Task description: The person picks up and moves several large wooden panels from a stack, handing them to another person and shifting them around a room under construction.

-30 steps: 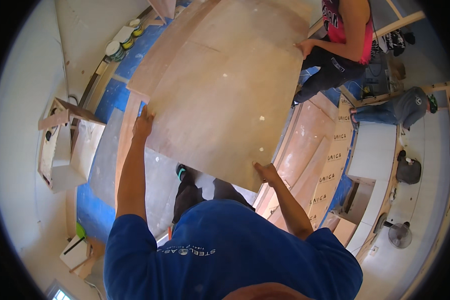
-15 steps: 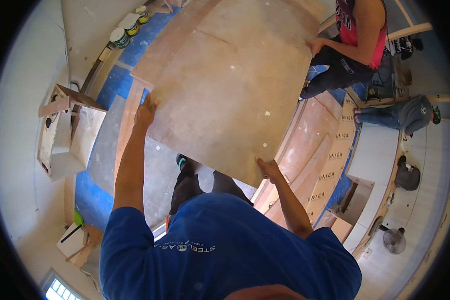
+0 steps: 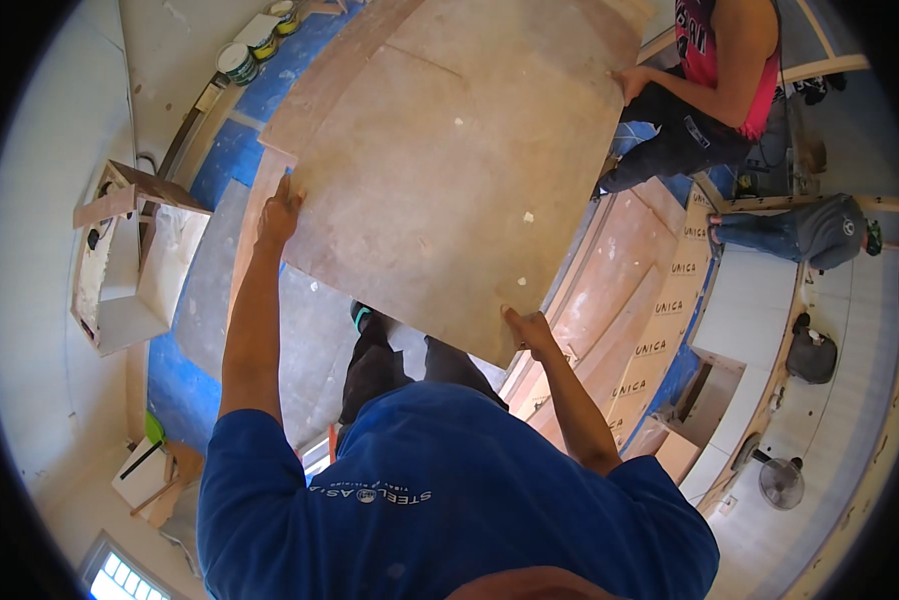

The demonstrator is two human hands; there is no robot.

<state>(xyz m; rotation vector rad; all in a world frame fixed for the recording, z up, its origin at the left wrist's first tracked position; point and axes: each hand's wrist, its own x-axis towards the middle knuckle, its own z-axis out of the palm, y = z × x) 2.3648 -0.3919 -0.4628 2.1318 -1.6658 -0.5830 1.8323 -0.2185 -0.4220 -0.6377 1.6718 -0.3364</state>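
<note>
Sliding slightly up the view since half a second ago: wooden panel point(image 3: 420, 200) and both your hands.
Your left hand point(image 3: 280, 214) is gripping its left edge, your right hand point(image 3: 531, 331) its near right corner; a co-worker's hand point(image 3: 630, 84) is holding farther along. Uneven lifting could be tipping it onto your legs point(image 3: 378, 362). It is hanging above grey floor sheets point(image 3: 315, 310); blue covering point(image 3: 185, 390) is showing alongside, paint buckets point(image 3: 237, 63) standing beyond.

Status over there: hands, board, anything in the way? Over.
Left hand gripping board, left edge. Right hand gripping near right corner. Co-worker close, right side.
</note>
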